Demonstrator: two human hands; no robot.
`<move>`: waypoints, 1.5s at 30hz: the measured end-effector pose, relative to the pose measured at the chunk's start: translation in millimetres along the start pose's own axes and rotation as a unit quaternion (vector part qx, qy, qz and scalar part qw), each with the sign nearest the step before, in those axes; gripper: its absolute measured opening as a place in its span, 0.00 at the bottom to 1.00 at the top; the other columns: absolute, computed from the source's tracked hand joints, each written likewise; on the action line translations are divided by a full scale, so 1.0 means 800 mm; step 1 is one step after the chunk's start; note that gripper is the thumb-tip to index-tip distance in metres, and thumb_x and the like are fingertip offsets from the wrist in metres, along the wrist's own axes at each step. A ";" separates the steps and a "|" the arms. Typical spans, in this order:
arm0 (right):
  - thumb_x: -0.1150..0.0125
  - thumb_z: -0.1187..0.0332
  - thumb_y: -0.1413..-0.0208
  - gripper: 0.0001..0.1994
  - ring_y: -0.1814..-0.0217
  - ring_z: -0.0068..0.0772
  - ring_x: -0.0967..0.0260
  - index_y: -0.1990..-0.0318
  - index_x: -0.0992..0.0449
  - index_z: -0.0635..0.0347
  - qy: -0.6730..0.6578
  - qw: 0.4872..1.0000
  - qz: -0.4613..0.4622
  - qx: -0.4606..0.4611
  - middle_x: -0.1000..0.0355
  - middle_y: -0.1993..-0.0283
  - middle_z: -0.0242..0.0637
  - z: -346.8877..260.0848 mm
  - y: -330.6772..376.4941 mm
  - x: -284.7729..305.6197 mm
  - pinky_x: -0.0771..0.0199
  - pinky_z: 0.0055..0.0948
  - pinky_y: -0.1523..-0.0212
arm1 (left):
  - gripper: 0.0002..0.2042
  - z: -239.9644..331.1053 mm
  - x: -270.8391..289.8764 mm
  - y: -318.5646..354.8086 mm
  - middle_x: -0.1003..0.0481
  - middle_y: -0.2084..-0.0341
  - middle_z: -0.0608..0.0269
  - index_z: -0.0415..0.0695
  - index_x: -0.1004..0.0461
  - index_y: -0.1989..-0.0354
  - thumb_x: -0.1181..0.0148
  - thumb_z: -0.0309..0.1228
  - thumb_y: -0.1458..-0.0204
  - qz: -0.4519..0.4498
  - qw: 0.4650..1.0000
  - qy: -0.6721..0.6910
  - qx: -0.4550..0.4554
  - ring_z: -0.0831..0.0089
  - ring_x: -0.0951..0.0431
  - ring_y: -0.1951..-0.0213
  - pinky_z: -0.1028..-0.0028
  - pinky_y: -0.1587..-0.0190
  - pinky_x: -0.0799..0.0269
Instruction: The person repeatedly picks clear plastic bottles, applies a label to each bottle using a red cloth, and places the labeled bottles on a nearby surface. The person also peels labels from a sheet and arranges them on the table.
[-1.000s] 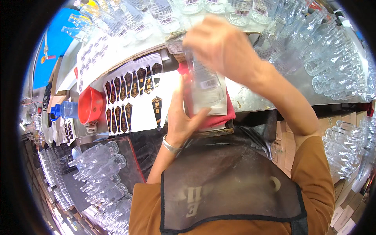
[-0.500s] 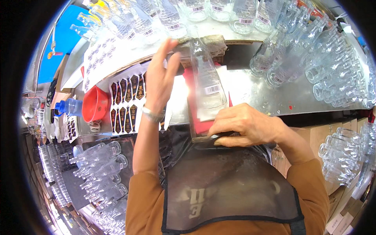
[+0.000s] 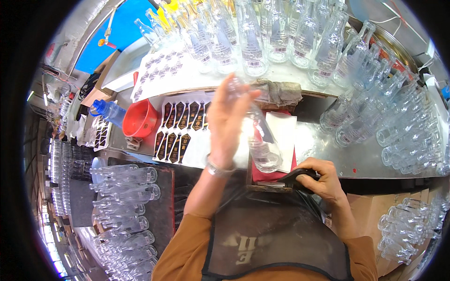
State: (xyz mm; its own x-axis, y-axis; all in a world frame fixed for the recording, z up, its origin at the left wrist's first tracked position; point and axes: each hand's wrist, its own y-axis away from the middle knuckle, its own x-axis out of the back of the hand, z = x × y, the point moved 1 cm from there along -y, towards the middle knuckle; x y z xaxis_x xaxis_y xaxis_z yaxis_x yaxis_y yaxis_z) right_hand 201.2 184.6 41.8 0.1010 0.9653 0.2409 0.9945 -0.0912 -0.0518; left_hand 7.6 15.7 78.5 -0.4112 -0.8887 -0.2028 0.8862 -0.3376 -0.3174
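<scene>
Gripping a clear glass bottle [image 3: 262, 145] at frame centre, the left hand [image 3: 227, 122] tilts it; the right hand [image 3: 323, 180] clasps a dark label [image 3: 297, 177].

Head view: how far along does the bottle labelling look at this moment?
Done: a row of upright labelled bottles stands at the back of the bench. In hand: the left hand grips a clear bottle over the red pad, while the right hand rests on a dark tool. Left: unused label sheets and many bottles lying at right; whether those carry labels is unclear.
</scene>
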 end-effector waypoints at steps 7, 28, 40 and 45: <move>0.35 0.74 0.48 0.07 0.69 0.19 0.30 0.61 0.19 0.65 -0.015 0.998 0.068 -0.009 0.23 0.67 0.33 0.017 0.007 0.009 0.31 0.21 0.67 | 0.22 0.076 0.057 -0.106 0.24 0.53 0.55 0.34 0.38 0.35 0.44 0.24 0.37 0.074 0.952 -0.174 -0.240 0.66 0.19 0.50 0.75 0.49 0.26; 0.46 0.67 0.35 0.10 0.59 0.15 0.33 0.57 0.21 0.62 -0.062 0.942 0.319 -0.082 0.26 0.62 0.28 0.026 0.070 0.095 0.33 0.18 0.56 | 0.21 -0.026 0.151 -0.256 0.20 0.52 0.51 0.30 0.37 0.37 0.45 0.28 0.35 0.148 0.874 -0.320 -0.334 0.69 0.22 0.51 0.72 0.45 0.27; 0.44 0.51 0.39 0.20 0.45 0.58 0.28 0.47 0.23 0.55 0.498 0.656 0.536 -0.184 0.22 0.50 0.49 0.011 0.116 0.380 0.27 0.46 0.47 | 0.22 -0.017 0.151 -0.245 0.23 0.48 0.47 0.32 0.35 0.37 0.43 0.30 0.36 0.121 0.876 -0.379 -0.271 0.63 0.23 0.47 0.67 0.42 0.30; 0.38 0.52 0.40 0.20 0.62 0.44 0.23 0.44 0.25 0.48 0.469 0.639 0.580 -0.187 0.21 0.57 0.43 0.053 0.149 0.350 0.27 0.38 0.59 | 0.24 -0.017 0.143 -0.243 0.24 0.47 0.49 0.35 0.36 0.36 0.39 0.29 0.39 0.097 0.904 -0.304 -0.284 0.66 0.23 0.47 0.68 0.43 0.29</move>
State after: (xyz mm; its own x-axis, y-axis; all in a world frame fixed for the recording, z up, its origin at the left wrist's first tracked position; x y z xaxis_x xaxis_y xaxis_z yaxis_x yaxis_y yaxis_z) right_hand 346.8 454.8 61.7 0.5742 -0.3607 0.7350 0.1545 -0.8339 -0.5299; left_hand -214.5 -16.0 104.3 0.0873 -0.9785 0.1868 0.6055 -0.0967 -0.7899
